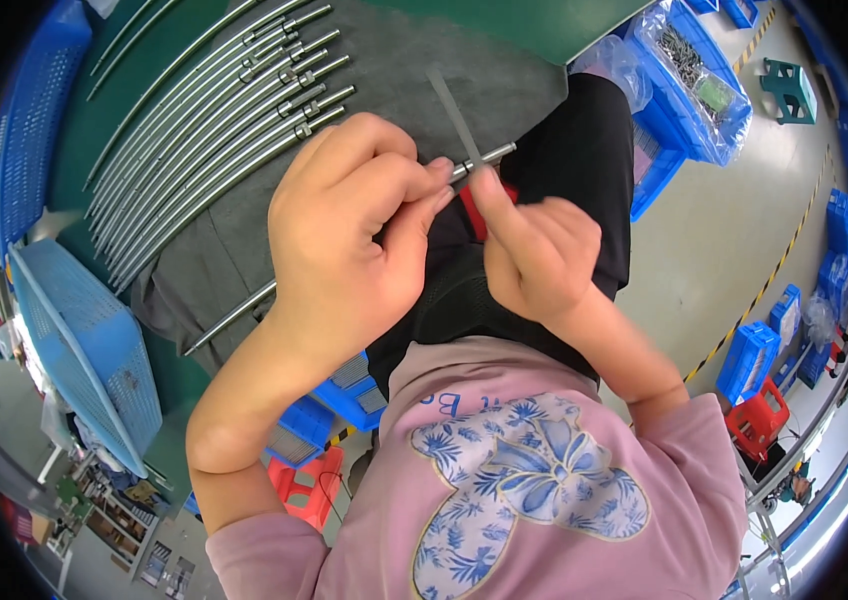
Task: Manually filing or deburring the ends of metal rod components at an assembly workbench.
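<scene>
Grey mat (244, 240) on green bench, 10 o'clock of your hands. Row of long metal rods (214, 110) lying side by side on mat, 11 o'clock. Blue mesh basket (94, 350) at 8 o'clock. Your left hand (349, 230) curled tight round one metal rod (489, 158), tip poking out at 1 o'clock. Your right hand (534, 255) fisted round red-handled tool (474, 210), thumb pressed at rod tip; tool type unclear, mostly hidden.

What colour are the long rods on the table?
Shiny silver metal rods, seen best in the head view.
</scene>
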{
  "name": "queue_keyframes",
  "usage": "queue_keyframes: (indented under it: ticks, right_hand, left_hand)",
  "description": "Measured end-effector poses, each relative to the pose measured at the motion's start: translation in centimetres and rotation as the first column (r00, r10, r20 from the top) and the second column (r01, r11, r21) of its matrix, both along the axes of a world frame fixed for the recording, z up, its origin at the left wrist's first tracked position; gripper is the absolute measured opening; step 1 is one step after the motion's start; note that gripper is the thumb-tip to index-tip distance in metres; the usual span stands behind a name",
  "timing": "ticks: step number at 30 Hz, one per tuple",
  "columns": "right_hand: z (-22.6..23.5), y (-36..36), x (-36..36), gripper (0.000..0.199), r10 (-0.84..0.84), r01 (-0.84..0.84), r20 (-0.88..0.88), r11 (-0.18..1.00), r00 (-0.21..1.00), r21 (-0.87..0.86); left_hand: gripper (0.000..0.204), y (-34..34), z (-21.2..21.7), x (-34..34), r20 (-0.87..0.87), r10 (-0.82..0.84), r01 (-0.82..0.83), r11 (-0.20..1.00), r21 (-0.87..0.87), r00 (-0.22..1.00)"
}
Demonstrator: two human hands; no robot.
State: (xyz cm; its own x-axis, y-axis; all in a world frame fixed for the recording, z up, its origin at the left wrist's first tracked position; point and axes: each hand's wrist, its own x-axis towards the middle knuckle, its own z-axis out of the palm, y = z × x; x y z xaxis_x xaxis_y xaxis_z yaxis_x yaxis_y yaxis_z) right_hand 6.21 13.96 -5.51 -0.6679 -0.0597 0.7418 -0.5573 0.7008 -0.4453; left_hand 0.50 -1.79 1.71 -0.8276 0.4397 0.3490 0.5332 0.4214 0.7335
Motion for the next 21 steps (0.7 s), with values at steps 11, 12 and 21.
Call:
queue_keyframes:
  ticks: [11, 12, 21]
  right_hand:
    - [-0.3, 0.6, 1.8, 0.056, 0.032, -0.034, 0.085, 0.999, 0.996, 0.02]
    - [-0.9, 1.1, 3.3, 0.056, 0.028, -0.037, 0.14, 0.998, 0.99, 0.058]
    - [0.6, 1.0, 2.3, 0.056, 0.018, -0.026, 0.143, 0.998, 0.99, 0.057]
  left_hand:
    - [0.018, -0.1, -0.1, 0.0, -0.038, 0.018, -0.018, 1.0, 0.004, 0.999]
    - [0.018, -0.1, -0.1, 0.0, -0.045, 0.011, -0.011, 1.0, -0.007, 0.999]
    - [0.018, 0.0, -0.2, 0.0, -0.056, 0.027, -0.026, 0.999, 0.019, 0.998]
